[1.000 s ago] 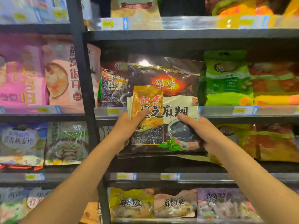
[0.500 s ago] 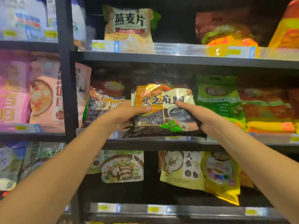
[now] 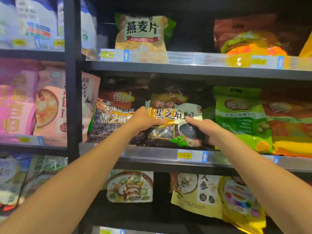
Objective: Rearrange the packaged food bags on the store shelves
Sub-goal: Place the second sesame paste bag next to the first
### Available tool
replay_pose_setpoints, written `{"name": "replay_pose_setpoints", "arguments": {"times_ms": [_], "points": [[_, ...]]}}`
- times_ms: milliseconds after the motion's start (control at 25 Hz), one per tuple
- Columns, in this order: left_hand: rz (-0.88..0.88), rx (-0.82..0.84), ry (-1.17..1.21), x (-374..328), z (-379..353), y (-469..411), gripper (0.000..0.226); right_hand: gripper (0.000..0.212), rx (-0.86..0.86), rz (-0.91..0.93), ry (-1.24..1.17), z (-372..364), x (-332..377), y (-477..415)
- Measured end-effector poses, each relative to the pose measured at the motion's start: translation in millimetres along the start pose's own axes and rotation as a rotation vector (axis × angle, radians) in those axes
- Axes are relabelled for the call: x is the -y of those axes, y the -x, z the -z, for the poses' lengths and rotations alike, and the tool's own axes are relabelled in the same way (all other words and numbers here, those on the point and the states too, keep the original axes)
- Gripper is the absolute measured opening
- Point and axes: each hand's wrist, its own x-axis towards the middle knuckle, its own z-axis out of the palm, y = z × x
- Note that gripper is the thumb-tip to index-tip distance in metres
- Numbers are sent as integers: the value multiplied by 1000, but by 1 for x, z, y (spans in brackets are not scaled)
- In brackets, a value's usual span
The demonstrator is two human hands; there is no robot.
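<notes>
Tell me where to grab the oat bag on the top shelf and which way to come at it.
Take the oat bag by its two side edges at mid-height, coming straight in from the front. It stands upright, facing out, with dark open space on both sides, while its bottom sits behind the clear rail, so a low grip would probably snag.

— A shop, would you say?

— A grocery, surely. Look at the dark metal shelving [image 3: 194,70], tier over tier, packed with sealed food bags facing outward.

— And that strip along the shelf edge?

— A clear price rail [image 3: 152,153], with a yellow price tag [image 3: 186,155] reading 19.90 and a blue arrow beside it. Another yellow label [image 3: 107,54] sits on the rail above, under the oat flake bag [image 3: 141,31].

— Same goods grouped together, too.

— Yes: green pouches [image 3: 239,115] to the right, pink bags [image 3: 18,98] in the left bay, past the black upright post [image 3: 71,98].
</notes>
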Motion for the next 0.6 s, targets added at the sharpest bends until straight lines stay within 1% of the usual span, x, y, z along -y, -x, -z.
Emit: {"name": "replay_pose_setpoints", "arguments": {"times_ms": [40, 80, 120, 160, 200, 240, 280, 320, 400, 440, 520, 600], "points": [[-23, -6, -103, 2, -3, 0, 57, 80, 0, -4, 17, 1, -6, -2], [-39, -6, -216, 2, -7, 3, 55, 71, -8, 0, 46, 3, -10, -3], [-56, -15, -327, 3, -10, 8, 62, 62, -11, 9, 83, 6, -13, -2], [-86, -47, -425, 5, -13, 11, 70, 58, -5, 16, 121, 12, -15, -1], [-136, -102, -481, 6, -15, 14, 76, 60, 16, 22, 169, 18, -15, 0], [-189, -152, -498, 7, -17, 17, 77, 63, 60, 32, 240, 25, -14, 5], [-230, -158, -509, 8, -16, 21, 73, 60, 118, 47, 339, 31, -12, 10], [-236, -103, -524, 9, -14, 22, 65, 53, 184, 65, 452, 36, -10, 17], [-140, 128, -522, 9, -10, 24, 53, 45, 247, 75, 618, 40, -7, 27], [-92, 222, -513, 10, -8, 23, 52, 44, 256, 80, 656, 40, -6, 29], [-70, 313, -522, 7, -7, 25, 55, 48, 286, 114, 663, 37, -4, 31], [-75, 322, -581, 6, -12, 24, 57, 51, 288, 188, 669, 36, -7, 27]]}}
